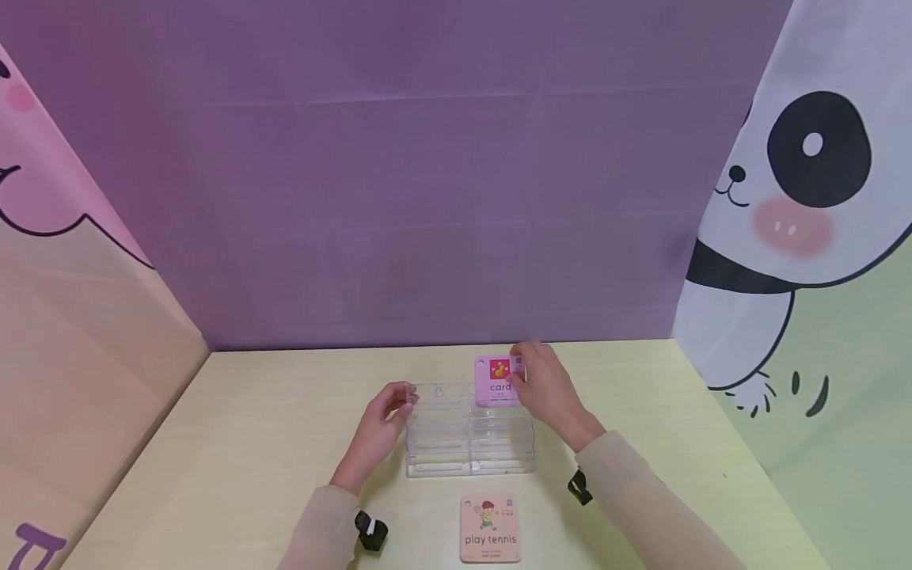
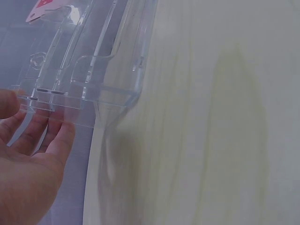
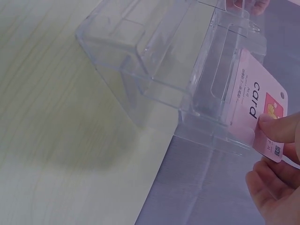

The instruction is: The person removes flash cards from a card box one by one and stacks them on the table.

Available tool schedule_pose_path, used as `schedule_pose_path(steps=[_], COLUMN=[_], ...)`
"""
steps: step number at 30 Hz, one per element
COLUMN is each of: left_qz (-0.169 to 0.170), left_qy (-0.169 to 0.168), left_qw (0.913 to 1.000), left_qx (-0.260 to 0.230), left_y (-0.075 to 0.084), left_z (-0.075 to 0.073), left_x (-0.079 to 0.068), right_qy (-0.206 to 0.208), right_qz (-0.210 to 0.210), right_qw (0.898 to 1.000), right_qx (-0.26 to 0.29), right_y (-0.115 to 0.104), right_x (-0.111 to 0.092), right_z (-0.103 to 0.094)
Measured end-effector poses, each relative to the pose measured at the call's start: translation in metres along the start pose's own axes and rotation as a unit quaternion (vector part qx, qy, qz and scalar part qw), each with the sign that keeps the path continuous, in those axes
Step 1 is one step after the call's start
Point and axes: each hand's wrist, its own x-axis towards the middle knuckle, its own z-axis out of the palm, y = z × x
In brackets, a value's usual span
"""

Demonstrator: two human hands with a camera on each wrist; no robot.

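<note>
A clear plastic tiered card holder (image 1: 470, 443) with two columns of slots stands on the table. My left hand (image 1: 385, 419) grips its upper left edge, thumb in front and fingers behind, as the left wrist view shows (image 2: 37, 154). Between thumb and fingers my right hand (image 1: 550, 389) pinches a pink flash card (image 1: 492, 393) printed "card". That card is at the holder's top right slot, its lower edge overlapping the clear plastic (image 3: 211, 79) in the right wrist view. An orange-pink flash card (image 1: 490, 529) reading "play tennis" lies face up in front of the holder.
The pale wooden table (image 1: 235, 443) ends at a purple cloth backdrop (image 1: 427, 198). Printed cloth panels flank it, with a panda (image 1: 841, 237) on the right. Black straps with small devices (image 1: 372, 532) sit at both wrists.
</note>
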Motion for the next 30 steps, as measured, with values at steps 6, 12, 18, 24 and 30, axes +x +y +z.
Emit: schedule_pose_path(steps=[6,12,18,24,30], left_qz=[0.005,0.010,0.002,0.005,0.002], left_qy=[0.001,0.002,0.002,0.003,0.000], left_qw=[1.0000,0.9999,1.0000,1.0000,1.0000], left_qx=[-0.002,0.003,0.003,0.004,0.004], left_y=[-0.0021,-0.0029,-0.0028,-0.0028,-0.0026], left_z=[0.0003,0.0011,0.0012,0.0013,0.0016], left_x=[0.0007,0.0003,0.0005,0.0010,0.0005], right_qy=[-0.004,-0.009,-0.015,-0.007,-0.004], right_qz=[0.002,0.006,0.019,0.016,0.017], right_qw=[1.000,1.000,1.000,0.999,1.000], right_qx=[-0.003,0.001,0.016,0.028,0.025], right_y=[-0.0004,-0.0018,-0.0026,-0.0030,-0.0030], right_x=[0.0007,0.0006,-0.0001,-0.0009,-0.0001], right_z=[-0.0009,-0.0034,-0.0061,-0.0086,-0.0080])
